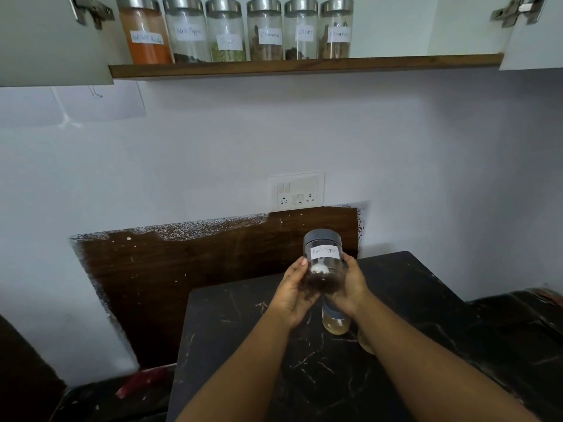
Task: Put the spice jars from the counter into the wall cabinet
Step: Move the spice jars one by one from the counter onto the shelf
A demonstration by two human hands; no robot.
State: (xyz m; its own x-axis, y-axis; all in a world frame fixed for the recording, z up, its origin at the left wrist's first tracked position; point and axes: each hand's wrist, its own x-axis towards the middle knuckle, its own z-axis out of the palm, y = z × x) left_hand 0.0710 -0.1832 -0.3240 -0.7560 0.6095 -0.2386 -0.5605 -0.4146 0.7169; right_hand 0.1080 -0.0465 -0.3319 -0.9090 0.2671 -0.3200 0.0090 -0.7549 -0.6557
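Currently both hands, left hand (pixel 294 292) and right hand (pixel 350 287), clasp the black pepper jar (pixel 323 263) above the surface (pixel 243 330), lift stage; next move requires raising it to the cabinet shelf (pixel 304 66).

White switch plate (pixel 297 191) on wall above brown wooden backsplash panel (pixel 189 269).

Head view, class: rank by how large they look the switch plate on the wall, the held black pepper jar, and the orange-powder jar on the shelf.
1. Orange-powder jar, cut off at the frame's top.
2. Switch plate and black pepper jar: too alike to rank; the jar is partly covered by the left hand and right hand, and nearer the camera.
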